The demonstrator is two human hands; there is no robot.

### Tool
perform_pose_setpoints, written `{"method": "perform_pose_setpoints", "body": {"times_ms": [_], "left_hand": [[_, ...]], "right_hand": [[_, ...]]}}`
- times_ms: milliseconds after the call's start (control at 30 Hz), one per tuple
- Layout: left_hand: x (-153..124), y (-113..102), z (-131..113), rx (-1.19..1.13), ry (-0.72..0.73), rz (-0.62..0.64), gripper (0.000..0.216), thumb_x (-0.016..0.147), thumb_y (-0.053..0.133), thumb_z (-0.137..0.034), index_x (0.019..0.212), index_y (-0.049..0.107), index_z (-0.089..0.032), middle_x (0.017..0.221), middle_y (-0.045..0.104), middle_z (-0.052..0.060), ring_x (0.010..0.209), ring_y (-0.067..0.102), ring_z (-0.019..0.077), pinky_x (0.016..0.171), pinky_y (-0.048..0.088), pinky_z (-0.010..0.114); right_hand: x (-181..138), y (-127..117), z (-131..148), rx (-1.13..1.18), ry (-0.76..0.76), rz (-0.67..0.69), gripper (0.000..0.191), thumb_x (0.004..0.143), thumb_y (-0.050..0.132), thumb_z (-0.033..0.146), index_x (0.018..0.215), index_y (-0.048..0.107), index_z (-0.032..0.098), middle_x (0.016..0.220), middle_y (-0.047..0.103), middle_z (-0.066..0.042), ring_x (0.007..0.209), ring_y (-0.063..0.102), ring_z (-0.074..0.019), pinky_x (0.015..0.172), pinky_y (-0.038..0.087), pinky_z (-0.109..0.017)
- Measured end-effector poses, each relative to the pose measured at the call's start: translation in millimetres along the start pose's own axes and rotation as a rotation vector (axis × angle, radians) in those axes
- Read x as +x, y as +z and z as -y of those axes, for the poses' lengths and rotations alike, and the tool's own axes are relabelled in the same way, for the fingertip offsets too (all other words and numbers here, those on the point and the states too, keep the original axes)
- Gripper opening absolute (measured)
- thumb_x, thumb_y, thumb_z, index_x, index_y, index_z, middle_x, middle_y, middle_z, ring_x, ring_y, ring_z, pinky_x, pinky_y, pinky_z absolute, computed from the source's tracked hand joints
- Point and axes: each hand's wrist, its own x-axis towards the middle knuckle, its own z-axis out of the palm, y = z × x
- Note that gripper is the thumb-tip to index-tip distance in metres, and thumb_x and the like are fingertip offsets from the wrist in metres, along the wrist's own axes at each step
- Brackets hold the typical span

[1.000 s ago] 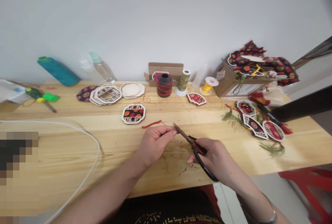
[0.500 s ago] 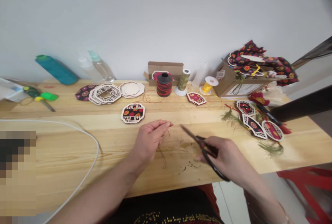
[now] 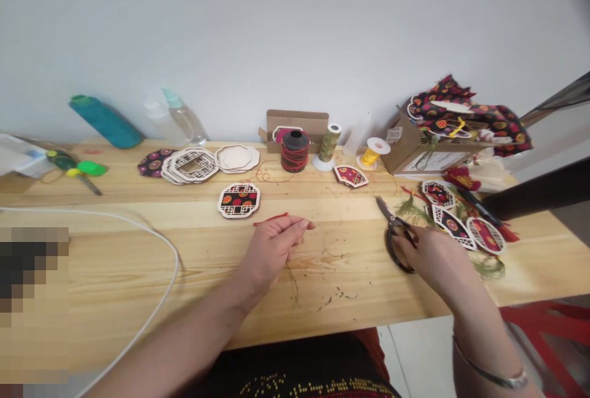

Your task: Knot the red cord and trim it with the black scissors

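Observation:
My left hand (image 3: 271, 250) is closed in a pinch above the middle of the table. A short red cord (image 3: 271, 220) sticks out from its fingers, and a thin thread (image 3: 292, 281) trails below. To the right, my right hand (image 3: 436, 260) has its fingers at the black handles of the scissors (image 3: 391, 217), whose blades point away and lie low over the tabletop; part of the handles is hidden by the hand. Beyond my left hand lies a lattice-framed ornament (image 3: 238, 200) with dark patterned cloth.
Thread spools stand along the wall: red cord (image 3: 294, 155), olive (image 3: 328, 146), yellow (image 3: 372, 153). Stacked wooden frames (image 3: 196, 166) lie left of them. Several finished ornaments (image 3: 485, 235) with tassels lie right, before a cardboard box (image 3: 431, 155). A white cable (image 3: 170, 250) crosses the left side.
My right hand has moved right with the scissors, bringing them down near the tasselled ornaments. My left hand stays nearly in place, and more of the red cord now shows.

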Motion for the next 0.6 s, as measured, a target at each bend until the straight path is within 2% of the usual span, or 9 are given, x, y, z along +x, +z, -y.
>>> {"method": "perform_pose_setpoints", "body": {"times_ms": [67,133,233,300,433,600], "left_hand": [[-1,1,0,0.005,-0.008,0.015,0.024,0.073,0.068,-0.038,0.077,0.072,-0.014,0.053,0.038,-0.004,0.045,0.025,0.0049,0.040,0.014,0.021],[-2,1,-1,0.020,-0.017,0.019,0.025,0.073,0.068,-0.038,0.078,0.072,-0.014,0.053,0.039,-0.004,0.045,0.026,0.0049,0.040,0.013,0.021],[-3,2,-2,0.048,-0.023,0.034,0.027,0.073,0.068,-0.039,0.079,0.072,-0.013,0.050,0.037,-0.006,0.044,0.025,0.0047,0.041,0.012,0.021],[-3,2,-2,0.059,-0.020,0.061,0.028,0.075,0.066,-0.039,0.081,0.071,-0.013,0.047,0.035,-0.007,0.042,0.023,0.0046,0.041,0.012,0.021],[-4,0,1,0.065,-0.010,0.101,0.027,0.077,0.064,-0.039,0.082,0.071,-0.014,0.046,0.031,-0.008,0.043,0.021,0.0051,0.042,0.012,0.022],[-5,0,2,0.048,-0.007,0.122,0.028,0.076,0.065,-0.040,0.084,0.072,-0.015,0.048,0.029,-0.008,0.044,0.020,0.0054,0.043,0.012,0.022]], "right_hand": [[-2,-2,12,0.098,-0.066,-0.128,0.031,0.085,0.047,0.033,0.086,0.068,0.010,0.078,0.067,-0.017,0.070,0.064,-0.0264,0.062,0.045,-0.035],[-3,-6,31,0.393,-0.190,-0.204,0.027,0.087,0.048,0.030,0.093,0.069,0.013,0.090,0.068,-0.014,0.079,0.064,-0.0240,0.070,0.047,-0.035],[-2,-12,66,0.921,-0.357,-0.152,0.018,0.084,0.058,0.028,0.092,0.070,0.018,0.091,0.069,-0.008,0.084,0.063,-0.0191,0.076,0.049,-0.033],[-1,-16,85,1.106,-0.414,-0.122,0.015,0.079,0.065,0.025,0.092,0.070,0.020,0.087,0.069,-0.005,0.084,0.062,-0.0180,0.075,0.049,-0.032],[1,-18,105,1.234,-0.476,-0.120,0.016,0.073,0.072,0.021,0.089,0.072,0.023,0.082,0.069,-0.003,0.082,0.061,-0.0173,0.075,0.049,-0.033],[2,-14,109,1.271,-0.503,-0.165,0.009,0.073,0.072,0.017,0.078,0.072,0.023,0.074,0.066,-0.002,0.075,0.060,-0.0157,0.068,0.049,-0.031]]}}
